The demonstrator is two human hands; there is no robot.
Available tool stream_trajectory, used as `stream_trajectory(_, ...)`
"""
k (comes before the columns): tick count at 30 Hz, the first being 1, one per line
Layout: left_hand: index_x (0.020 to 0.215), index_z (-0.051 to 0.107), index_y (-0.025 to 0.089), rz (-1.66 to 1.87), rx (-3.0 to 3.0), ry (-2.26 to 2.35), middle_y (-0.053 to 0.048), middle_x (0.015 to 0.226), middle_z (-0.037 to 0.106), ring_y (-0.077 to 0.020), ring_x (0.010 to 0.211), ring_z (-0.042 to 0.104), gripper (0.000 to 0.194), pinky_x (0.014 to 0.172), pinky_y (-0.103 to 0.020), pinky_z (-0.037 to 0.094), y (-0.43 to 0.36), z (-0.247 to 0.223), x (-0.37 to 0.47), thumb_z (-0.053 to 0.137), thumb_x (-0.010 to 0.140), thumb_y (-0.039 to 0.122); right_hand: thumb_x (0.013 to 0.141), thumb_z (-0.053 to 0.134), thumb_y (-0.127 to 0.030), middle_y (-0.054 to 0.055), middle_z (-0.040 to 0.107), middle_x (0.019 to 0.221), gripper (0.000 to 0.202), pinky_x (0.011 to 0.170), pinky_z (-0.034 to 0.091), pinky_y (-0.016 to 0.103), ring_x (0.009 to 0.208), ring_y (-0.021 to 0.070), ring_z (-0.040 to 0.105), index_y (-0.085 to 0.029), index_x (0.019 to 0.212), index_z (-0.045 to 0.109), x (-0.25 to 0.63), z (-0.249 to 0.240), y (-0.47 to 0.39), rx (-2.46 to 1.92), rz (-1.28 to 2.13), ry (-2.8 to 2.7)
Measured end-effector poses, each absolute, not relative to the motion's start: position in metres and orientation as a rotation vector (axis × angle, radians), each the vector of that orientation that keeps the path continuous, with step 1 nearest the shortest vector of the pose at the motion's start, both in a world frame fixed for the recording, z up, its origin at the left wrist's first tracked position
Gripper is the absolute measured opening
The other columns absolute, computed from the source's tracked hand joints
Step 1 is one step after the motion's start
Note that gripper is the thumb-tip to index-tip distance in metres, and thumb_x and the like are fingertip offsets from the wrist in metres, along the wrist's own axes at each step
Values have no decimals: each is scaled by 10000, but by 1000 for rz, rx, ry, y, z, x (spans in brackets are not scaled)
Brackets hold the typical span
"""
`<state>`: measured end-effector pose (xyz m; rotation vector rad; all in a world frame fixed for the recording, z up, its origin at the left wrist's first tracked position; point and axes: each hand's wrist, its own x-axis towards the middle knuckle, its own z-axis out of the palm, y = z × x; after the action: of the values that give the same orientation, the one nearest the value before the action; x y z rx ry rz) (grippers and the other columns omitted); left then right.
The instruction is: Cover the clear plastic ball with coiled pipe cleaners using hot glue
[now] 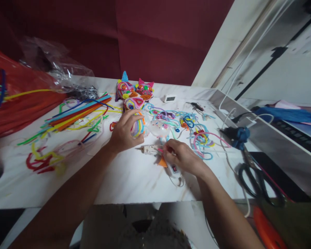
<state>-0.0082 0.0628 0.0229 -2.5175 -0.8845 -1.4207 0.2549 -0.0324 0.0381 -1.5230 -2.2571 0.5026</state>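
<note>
My left hand (125, 133) is closed around a rounded craft piece (138, 128) covered in curved stripes of coloured pipe cleaner. Part of that piece is hidden by the fingers. Just right of it lies a clear plastic shape (159, 128) with small coloured bits on it. My right hand (182, 155) is curled over the rear of a white hot glue gun (150, 149), whose nozzle points left. What its fingers pinch is hidden; a bit of pink shows at their tips. The gun's orange trigger (162, 162) and its switch (174, 168) are visible below the hand.
Finished-looking animal heads (145, 88) stand at the back. Pipe cleaners (77, 110) lie in a bundle at left, with tangled pieces (200, 138) at right. Black-handled scissors (259, 183) and a dark phone-like slab (280, 176) lie right. A red bag (18, 97) stands left.
</note>
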Motion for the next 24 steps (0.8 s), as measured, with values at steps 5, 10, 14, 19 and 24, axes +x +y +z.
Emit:
stream_trajectory(5,1349,623,245,-1404,-2512,-913,-133,1487,681,-348,1368,679,635,1192,-508,580,63,22,-8,755,731,193,955,600,-148,20,682,839,107,676,456,278,729,176,624,-224,880,612,258,37,-39,-1566,402,-2223)
stream_trajectory(10,1342,618,254,-1425,-2533,-891,-133,1496,676,-344,1389,669,625,1211,-508,565,63,22,-7,772,739,208,974,654,-217,94,726,928,83,782,475,343,856,244,668,-199,896,676,246,31,-43,-1662,258,-2247)
stream_trajectory(14,1335,618,257,-1471,-2535,-843,-133,1487,679,-347,1387,672,607,1218,-511,555,63,22,-6,781,752,214,942,678,-197,147,753,955,66,834,480,385,873,278,675,-178,889,712,232,26,-41,-1732,181,-2287)
stream_trajectory(19,1316,640,254,-1449,-2546,-909,-125,1465,694,-347,1381,672,589,1219,-513,556,61,24,-5,790,747,225,923,651,-142,149,757,932,101,876,476,388,861,267,659,-191,847,696,227,24,-37,-1732,159,-2299)
stream_trajectory(24,1316,644,242,-1427,-2551,-922,-133,1482,689,-345,1387,670,597,1215,-512,561,60,25,-5,774,734,205,914,656,-185,107,733,886,72,824,485,369,840,255,653,-209,846,661,235,23,-37,-1662,244,-2208)
